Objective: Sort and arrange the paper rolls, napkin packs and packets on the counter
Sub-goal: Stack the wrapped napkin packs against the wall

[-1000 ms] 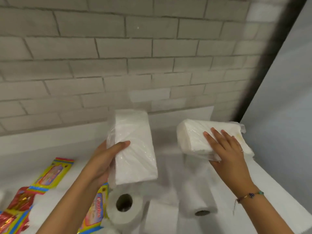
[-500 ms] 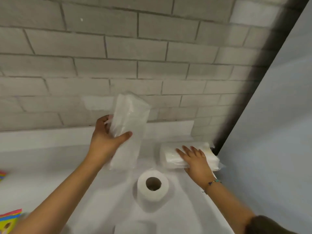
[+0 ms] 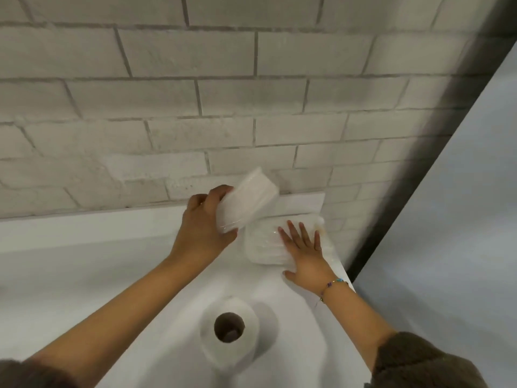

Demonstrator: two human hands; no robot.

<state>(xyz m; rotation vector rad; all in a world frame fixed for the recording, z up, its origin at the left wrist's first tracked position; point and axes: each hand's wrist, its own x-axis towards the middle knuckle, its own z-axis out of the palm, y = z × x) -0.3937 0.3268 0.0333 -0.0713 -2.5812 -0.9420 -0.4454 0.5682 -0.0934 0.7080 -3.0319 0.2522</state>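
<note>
Against a grey brick wall [image 3: 223, 107], a white surface [image 3: 84, 275] carries an upright paper roll [image 3: 229, 329]. The left hand [image 3: 201, 228] has its grip curled round a tilted napkin pack [image 3: 246, 203]; the right hand [image 3: 305, 256], fingers spread, presses a flat napkin pack [image 3: 265, 245].

- Counter [image 3: 98, 275]: white, smooth surface, running from the near left to the far right corner
- Far edge: a low white upstand [image 3: 112, 222] runs along the foot of the grey brick wall [image 3: 223, 107]
- Napkin pack [image 3: 264, 247]: white, clear-wrapped, lying flat on the counter in the far right corner, just beside the upstand
- Paper roll [image 3: 229, 331]: standing on end on the counter, near centre, brown core opening facing up, apart from the pack; shadow falls to its right
</note>
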